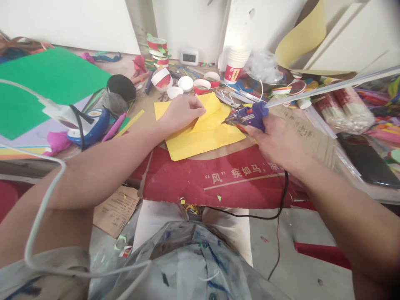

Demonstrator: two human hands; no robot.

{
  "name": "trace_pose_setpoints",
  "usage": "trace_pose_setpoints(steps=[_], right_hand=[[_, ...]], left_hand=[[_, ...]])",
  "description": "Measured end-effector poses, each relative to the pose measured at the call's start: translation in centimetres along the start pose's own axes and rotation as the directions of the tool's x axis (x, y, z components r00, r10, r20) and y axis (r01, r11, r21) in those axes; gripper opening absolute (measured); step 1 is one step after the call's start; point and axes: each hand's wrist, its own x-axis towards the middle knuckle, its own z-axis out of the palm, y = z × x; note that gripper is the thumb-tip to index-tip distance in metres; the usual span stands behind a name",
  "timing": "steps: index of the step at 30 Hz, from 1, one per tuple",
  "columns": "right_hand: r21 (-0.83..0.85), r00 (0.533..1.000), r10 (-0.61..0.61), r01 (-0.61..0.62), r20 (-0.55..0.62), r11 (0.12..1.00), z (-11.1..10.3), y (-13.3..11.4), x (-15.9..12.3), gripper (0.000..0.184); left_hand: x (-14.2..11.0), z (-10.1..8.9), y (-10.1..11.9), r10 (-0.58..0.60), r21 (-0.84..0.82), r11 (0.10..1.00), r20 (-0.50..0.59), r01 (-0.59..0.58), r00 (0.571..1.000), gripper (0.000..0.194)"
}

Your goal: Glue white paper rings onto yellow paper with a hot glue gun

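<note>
Yellow paper [206,143] lies on a red and brown cardboard sheet [175,183] in front of me. My left hand [184,110] pinches a raised flap of this paper between thumb and fingertips. In my right hand [275,137] is a blue glue gun [250,116], its nozzle pointing left at the paper near the lifted flap. A long clear glue stick [328,85] sticks out of the gun's back toward the upper right. Whether the nozzle touches the paper I cannot tell.
Cut paper-cup rings [201,86], a stack of paper cups [236,64] and a small digital clock [189,57] stand behind. Green paper [53,89] and a blue device [90,127] lie left. A black phone [368,160] is at right. The gun's black cord [284,196] hangs over the front edge.
</note>
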Motion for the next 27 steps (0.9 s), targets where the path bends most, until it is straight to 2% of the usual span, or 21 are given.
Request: trace_pose_setpoints(steps=[4,7,10,14,16,20,27], right_hand=[[-0.006,0.999,0.042,-0.042,0.024,0.999,-0.3,-0.8,1.0,0.023],[-0.084,0.994,0.092,-0.086,0.066,0.993,-0.4,-2.3,2.0,0.022],[-0.149,0.992,0.093,-0.08,0.081,0.986,-0.5,-3.3,2.6,0.026],[-0.092,0.988,0.104,-0.094,0.115,0.991,-1.0,-2.6,1.8,0.031],[-0.088,0.987,0.119,-0.11,0.111,0.99,-1.6,-2.0,1.2,0.027],[-0.102,0.992,0.072,-0.061,0.105,0.993,-2.4,-1.3,0.5,0.017],[-0.075,0.999,0.029,-0.027,0.028,0.997,-0.3,-1.0,2.9,0.026]], left_hand=[[0.0,0.0,-0.1,0.001,-0.015,1.0,0.001,-0.001,1.0,0.01],[0.0,0.0,-0.1,0.011,-0.001,1.0,0.0,-0.011,1.0,0.011],[0.0,-0.1,-0.1,0.024,0.018,1.0,0.0,-0.024,1.0,0.012],[0.0,-0.1,-0.2,0.019,0.017,1.0,-0.002,-0.019,1.0,0.012],[0.0,0.0,-0.2,0.011,0.003,1.0,-0.001,-0.011,1.0,0.011],[0.0,0.0,-0.2,0.003,-0.026,1.0,0.002,-0.003,1.0,0.01],[0.0,-0.1,0.0,0.003,0.025,1.0,-0.015,-0.003,1.0,0.012]])
